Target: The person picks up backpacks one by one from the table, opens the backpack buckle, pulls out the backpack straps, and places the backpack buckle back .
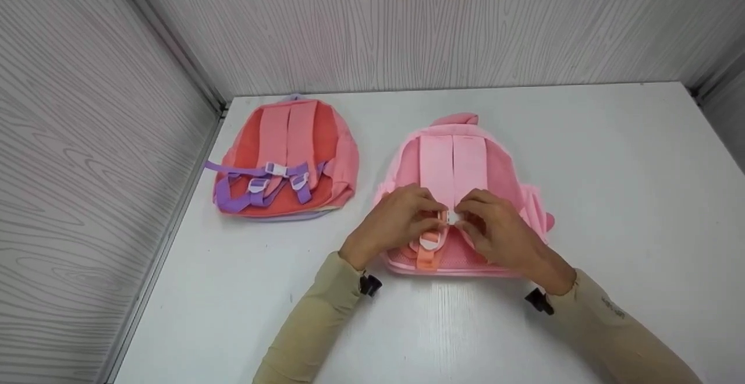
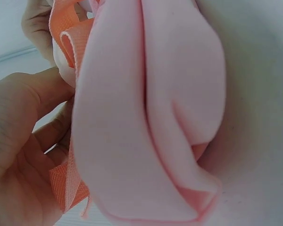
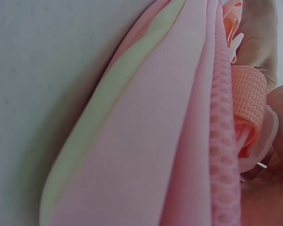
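A pink backpack (image 1: 454,169) lies on the table with its strap side up. Over its lower middle, my left hand (image 1: 401,218) pinches an orange strap end with a white buckle piece (image 1: 448,216). Facing it closely, my right hand (image 1: 500,227) has thumb and fingers curled at the white buckle as well; its fingers hide most of what they hold. Just below the left fingers sits a white strap adjuster (image 1: 430,241) on orange webbing (image 1: 428,260). The left wrist view shows an orange strap (image 2: 68,186) beside the left hand; the right wrist view shows orange webbing (image 3: 249,92) by the right fingers.
A coral-red backpack (image 1: 314,145) with purple straps (image 1: 238,201) and white buckles lies at the back left. Grey wood-grain panels (image 1: 407,29) stand behind and beside the white table (image 1: 233,308).
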Demonstrator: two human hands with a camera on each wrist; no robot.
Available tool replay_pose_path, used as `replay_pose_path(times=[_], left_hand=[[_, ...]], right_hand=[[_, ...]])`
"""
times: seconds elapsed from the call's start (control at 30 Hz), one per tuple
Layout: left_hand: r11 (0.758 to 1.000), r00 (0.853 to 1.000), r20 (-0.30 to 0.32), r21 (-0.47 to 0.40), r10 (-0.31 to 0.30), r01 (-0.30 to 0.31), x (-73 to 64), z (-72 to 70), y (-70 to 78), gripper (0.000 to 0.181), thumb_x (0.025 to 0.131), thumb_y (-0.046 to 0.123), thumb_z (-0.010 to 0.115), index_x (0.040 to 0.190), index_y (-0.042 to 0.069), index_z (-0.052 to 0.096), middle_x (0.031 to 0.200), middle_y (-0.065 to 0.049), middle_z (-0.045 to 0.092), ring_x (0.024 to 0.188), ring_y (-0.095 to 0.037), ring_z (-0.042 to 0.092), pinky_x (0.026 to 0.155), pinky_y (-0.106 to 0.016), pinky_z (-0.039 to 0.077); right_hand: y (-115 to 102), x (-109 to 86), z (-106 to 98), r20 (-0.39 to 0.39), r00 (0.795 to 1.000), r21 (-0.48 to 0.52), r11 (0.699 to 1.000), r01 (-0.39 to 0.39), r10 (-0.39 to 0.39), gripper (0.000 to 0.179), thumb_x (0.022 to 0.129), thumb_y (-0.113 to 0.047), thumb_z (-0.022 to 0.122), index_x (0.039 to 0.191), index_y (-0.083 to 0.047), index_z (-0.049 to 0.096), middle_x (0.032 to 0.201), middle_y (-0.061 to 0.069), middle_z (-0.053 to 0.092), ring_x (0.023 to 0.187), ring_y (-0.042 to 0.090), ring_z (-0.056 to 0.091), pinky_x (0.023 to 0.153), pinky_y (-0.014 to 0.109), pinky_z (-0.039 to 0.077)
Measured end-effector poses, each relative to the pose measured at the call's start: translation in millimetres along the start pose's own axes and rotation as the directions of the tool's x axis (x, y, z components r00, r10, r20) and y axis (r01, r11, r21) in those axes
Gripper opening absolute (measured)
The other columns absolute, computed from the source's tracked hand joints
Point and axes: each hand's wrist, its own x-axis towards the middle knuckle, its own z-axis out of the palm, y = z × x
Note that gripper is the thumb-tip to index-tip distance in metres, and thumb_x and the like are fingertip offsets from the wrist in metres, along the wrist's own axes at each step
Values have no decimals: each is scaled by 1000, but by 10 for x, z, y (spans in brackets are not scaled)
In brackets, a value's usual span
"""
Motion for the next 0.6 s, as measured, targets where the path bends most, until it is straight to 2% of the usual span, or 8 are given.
replay_pose_path(times=[0.33, 0.6], left_hand=[[1000, 1000, -2, 0, 30, -30, 4, -20, -13, 30, 99, 30, 79, 124, 15, 82, 103, 4, 73, 96, -11, 61, 83, -26, 50], [1000, 1000, 13, 4, -25, 25, -15, -65, 11, 34, 98, 33, 79, 128, 17, 80, 106, 3, 72, 100, -13, 59, 91, -31, 51]], right_hand=[[7, 13, -19, 2, 1000, 9, 1000, 27, -27, 17, 91, 0, 81, 107, -2, 78, 102, 6, 72, 89, 15, 64, 79, 34, 62], [18, 8, -43, 7, 1000, 47, 999, 3, -3, 18, 91, 1, 81, 108, -2, 78, 103, 4, 71, 89, 13, 64, 79, 32, 61]])
